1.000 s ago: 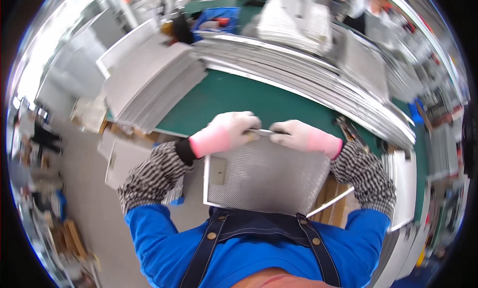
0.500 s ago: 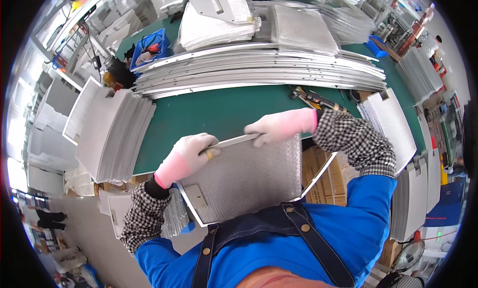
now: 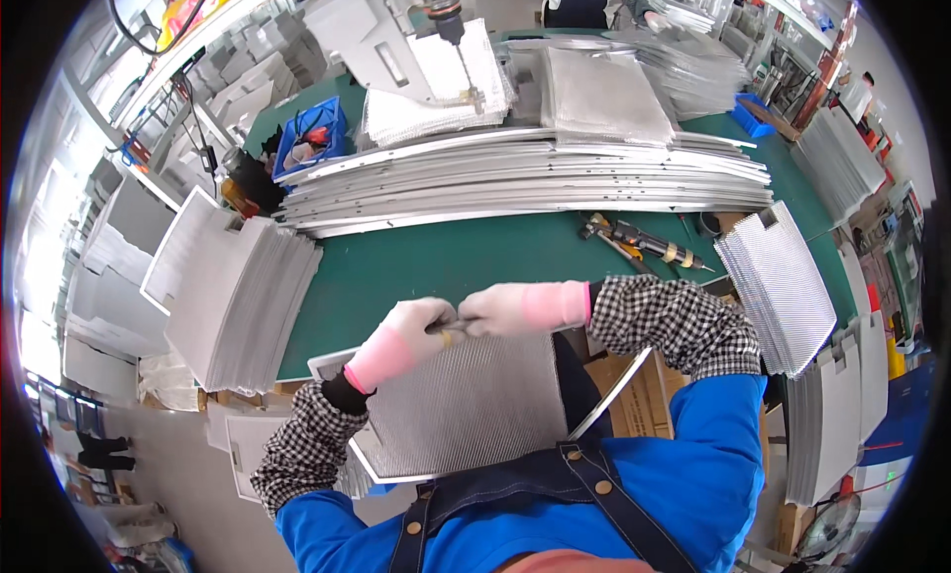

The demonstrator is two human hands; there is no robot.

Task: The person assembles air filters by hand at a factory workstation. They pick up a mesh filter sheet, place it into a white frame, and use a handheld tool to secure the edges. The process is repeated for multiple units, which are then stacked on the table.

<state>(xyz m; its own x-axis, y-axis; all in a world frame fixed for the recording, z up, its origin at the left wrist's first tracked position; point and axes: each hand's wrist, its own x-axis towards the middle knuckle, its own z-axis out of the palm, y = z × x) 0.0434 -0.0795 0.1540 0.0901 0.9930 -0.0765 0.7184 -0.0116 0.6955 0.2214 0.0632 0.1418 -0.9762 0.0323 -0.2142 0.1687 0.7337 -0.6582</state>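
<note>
Both gloved hands are meeting at the top edge of a rectangular silver mesh filter panel with a thin metal frame, which is lying tilted across the near edge of the green-topped workbench and reaching back toward the person's denim apron. The left hand, in a white and pink glove, is curling closed over that top edge near its middle, and the right hand is closing beside it, fingertips touching the left, pinching what appears to be a small dark and yellowish piece that is too hidden to identify. Doing this well probably means keeping the panel pressed flat against the bench edge so the frame is not twisting, and keeping both grips close together so force is going into the frame strip rather than the soft mesh, which would likely dent easily. Thin metal edges are looking sharp, so sliding along them seems unwise. Beyond the hands, a long stack of flat aluminium frame strips is spanning the bench, a stack of finished grey panels is sitting to the left, and a yellow-handled screwdriver is lying to the right, well apart from the work.
</note>
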